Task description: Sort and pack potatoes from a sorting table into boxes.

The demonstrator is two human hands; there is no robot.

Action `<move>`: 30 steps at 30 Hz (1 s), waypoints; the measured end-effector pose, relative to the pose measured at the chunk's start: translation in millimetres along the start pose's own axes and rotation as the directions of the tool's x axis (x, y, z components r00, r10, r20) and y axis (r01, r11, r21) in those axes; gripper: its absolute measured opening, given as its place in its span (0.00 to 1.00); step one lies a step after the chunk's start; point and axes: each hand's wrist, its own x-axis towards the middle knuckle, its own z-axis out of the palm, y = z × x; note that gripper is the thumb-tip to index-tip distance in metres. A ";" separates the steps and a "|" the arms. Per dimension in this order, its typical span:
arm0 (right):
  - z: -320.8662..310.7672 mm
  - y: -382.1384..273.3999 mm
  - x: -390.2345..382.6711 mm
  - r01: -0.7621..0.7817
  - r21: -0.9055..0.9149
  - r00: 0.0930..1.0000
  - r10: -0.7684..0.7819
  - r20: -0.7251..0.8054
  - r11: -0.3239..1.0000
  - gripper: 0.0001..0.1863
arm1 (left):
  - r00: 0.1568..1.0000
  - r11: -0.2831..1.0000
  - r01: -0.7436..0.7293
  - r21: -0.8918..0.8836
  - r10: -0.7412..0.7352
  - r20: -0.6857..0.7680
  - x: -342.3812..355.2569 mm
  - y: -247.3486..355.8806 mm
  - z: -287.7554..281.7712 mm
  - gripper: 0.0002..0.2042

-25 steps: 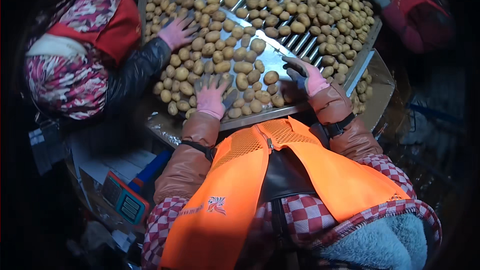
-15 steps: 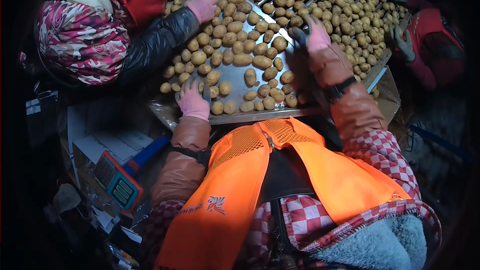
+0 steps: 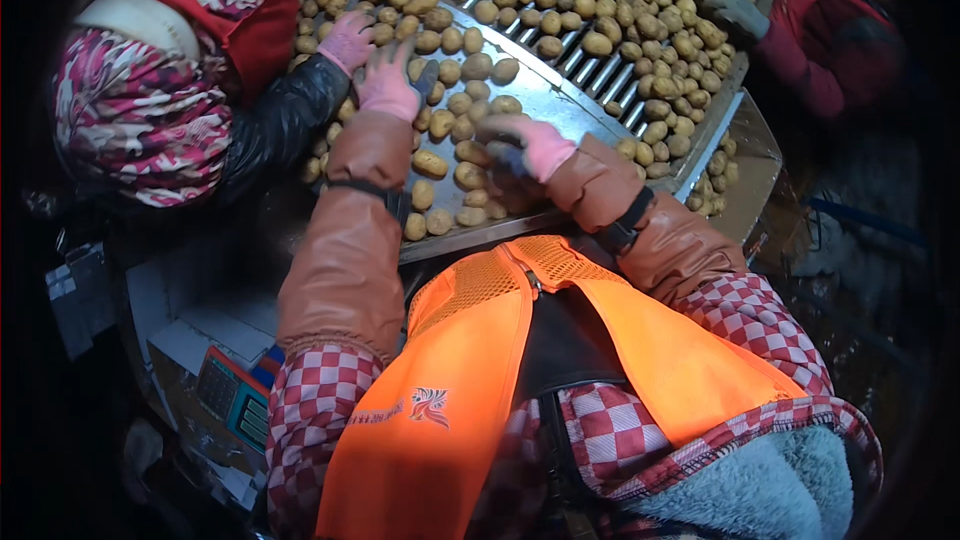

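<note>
Loose potatoes (image 3: pixel 430 163) lie on a shiny metal sheet (image 3: pixel 520 66) in front of me. My left hand (image 3: pixel 390 83), in a pink glove with dark finger pads, reaches over the potatoes at the sheet's left part. Its fingers are spread and close round none of them. Nearer the front edge, my right hand (image 3: pixel 532 145) wears a matching glove. It lies against the right side of the loose group, fingers stretched leftward, slightly blurred and partly hiding the potatoes beneath.
Metal rollers (image 3: pixel 600 70) carry a dense potato layer beyond the sheet. A co-worker's pink-gloved hand (image 3: pixel 347 41) is close beside my left hand; another's grey-gloved hand (image 3: pixel 733 6) is at the far right. A raised metal rim (image 3: pixel 485 236) runs before me. A scale (image 3: pixel 232 398) stands lower left.
My left hand has moved forward, up beside the co-worker's hand. My right hand has come left and nearer me, and the potatoes there are bunched leftward. More bare rollers show.
</note>
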 end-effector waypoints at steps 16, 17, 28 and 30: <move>-65.3 59.9 -60.8 -0.466 -0.498 0.817 0.571 0.074 0.731 0.25 | 0.940 0.974 -0.105 -0.201 0.163 0.301 -142.9 53.9 5.7 0.18; -51.3 53.0 -44.6 -0.451 -0.534 0.814 0.575 0.081 0.715 0.22 | 0.874 0.912 -0.326 -0.249 0.391 0.288 -140.3 66.1 12.4 0.23; -140.1 63.8 50.4 -0.316 -0.171 0.884 0.224 -0.410 0.933 0.25 | 0.913 0.999 -0.021 -0.034 0.034 0.406 -146.8 -33.5 -6.4 0.27; -196.6 89.0 63.7 -0.371 -0.653 0.815 -0.106 -0.570 0.660 0.30 | 0.996 0.996 -0.006 0.084 -0.001 0.091 -138.4 -56.1 -12.4 0.27</move>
